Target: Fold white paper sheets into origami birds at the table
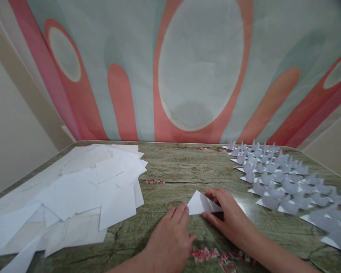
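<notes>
On the left side, a big messy pile of white paper sheets (119,197) lies on the table (176,167), which has a green-brown wood look. The sheets lie on top of each other every which way, and one pokes out at the bottom edge of the view. Just right of the pile, a small bunch of pink flowers (155,181) shows on the table top. Next comes the left hand (170,235), low over the table, with its fingers straight and close together and its thumb sticking out apart from them. The tips touch the left end of the folded paper (199,204), a white three-cornered piece on the table between the two hands. Behind it, past the table, hangs a big pink and pale blue cloth (144,45) with a round white shape in the middle. The right hand (227,214) is half open and curved around the paper's right corner, thumb below and fingers above; I cannot tell if it pinches tight. On the far right, lots of little white paper birds (290,185) stand close together in rows.
</notes>
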Action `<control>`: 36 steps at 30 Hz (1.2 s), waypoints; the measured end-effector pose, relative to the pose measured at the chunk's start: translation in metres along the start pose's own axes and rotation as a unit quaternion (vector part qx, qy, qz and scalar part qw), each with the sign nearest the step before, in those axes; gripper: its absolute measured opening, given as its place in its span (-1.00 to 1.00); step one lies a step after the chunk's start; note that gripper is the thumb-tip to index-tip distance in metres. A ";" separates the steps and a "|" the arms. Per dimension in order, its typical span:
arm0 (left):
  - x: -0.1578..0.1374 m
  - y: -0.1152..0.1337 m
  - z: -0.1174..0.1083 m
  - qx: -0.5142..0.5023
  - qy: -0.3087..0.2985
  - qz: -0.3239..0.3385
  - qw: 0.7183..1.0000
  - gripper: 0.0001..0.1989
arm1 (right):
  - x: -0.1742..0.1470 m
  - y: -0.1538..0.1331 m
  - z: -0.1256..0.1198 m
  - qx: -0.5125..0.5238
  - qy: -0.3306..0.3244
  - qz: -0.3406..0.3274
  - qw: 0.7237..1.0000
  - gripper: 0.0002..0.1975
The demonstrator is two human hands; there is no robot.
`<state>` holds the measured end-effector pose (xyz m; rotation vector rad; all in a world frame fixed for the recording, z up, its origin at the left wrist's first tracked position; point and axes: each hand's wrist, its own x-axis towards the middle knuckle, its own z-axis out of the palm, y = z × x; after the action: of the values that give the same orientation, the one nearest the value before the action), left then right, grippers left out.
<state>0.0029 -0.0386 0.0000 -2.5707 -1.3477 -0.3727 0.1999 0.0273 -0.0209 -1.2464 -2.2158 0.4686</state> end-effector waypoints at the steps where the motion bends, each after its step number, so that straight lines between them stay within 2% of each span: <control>1: 0.001 -0.001 -0.001 -0.009 0.004 -0.003 1.000 -0.69 | 0.000 -0.001 0.000 0.007 0.002 0.003 1.000 -0.55; 4: 0.005 -0.008 -0.004 -0.056 0.003 -0.004 0.998 -0.71 | 0.000 -0.004 -0.003 0.034 0.004 0.012 0.999 -0.56; 7: 0.011 -0.022 -0.007 -0.155 -0.019 0.000 0.988 -0.86 | 0.001 -0.003 -0.004 0.057 0.003 0.040 0.998 -0.60; 11: 0.017 -0.038 -0.005 -0.299 -0.022 -0.082 0.951 -0.91 | -0.003 0.003 -0.002 0.074 0.018 0.057 0.995 -0.64; 15: 0.018 -0.041 -0.005 -0.366 -0.018 -0.112 0.924 -0.49 | -0.006 -0.002 -0.007 0.067 0.030 0.024 0.997 -0.66; 18: 0.017 -0.040 -0.009 -0.380 -0.030 -0.089 0.920 -0.35 | -0.006 -0.011 -0.015 0.048 -0.010 -0.077 0.996 -0.76; 21: 0.017 -0.039 -0.012 -0.380 -0.042 -0.061 0.922 -0.45 | -0.005 -0.017 -0.020 0.033 -0.014 -0.149 0.988 -0.73; 24: 0.017 -0.039 -0.015 -0.389 -0.039 -0.033 0.920 -0.51 | -0.005 -0.018 -0.020 0.021 -0.009 -0.164 0.986 -0.72; 29: 0.016 -0.038 -0.019 -0.401 -0.031 -0.009 0.915 -0.38 | -0.007 -0.015 -0.014 0.031 -0.015 -0.177 0.984 -0.72; 31: 0.016 -0.037 -0.020 -0.390 -0.034 -0.003 0.920 -0.42 | -0.008 -0.014 -0.013 0.028 -0.017 -0.188 0.982 -0.72; 34: 0.018 -0.036 -0.021 -0.370 -0.031 0.026 0.928 -0.59 | -0.007 -0.013 -0.011 0.010 -0.017 -0.195 0.981 -0.71; 36: 0.018 -0.035 -0.019 -0.358 -0.021 0.034 0.933 -0.61 | -0.007 -0.012 -0.011 0.000 -0.020 -0.191 0.981 -0.66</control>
<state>-0.0181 -0.0111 0.0267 -3.1975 -1.2994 -0.9523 0.2017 0.0157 -0.0073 -0.7855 -2.4136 0.3406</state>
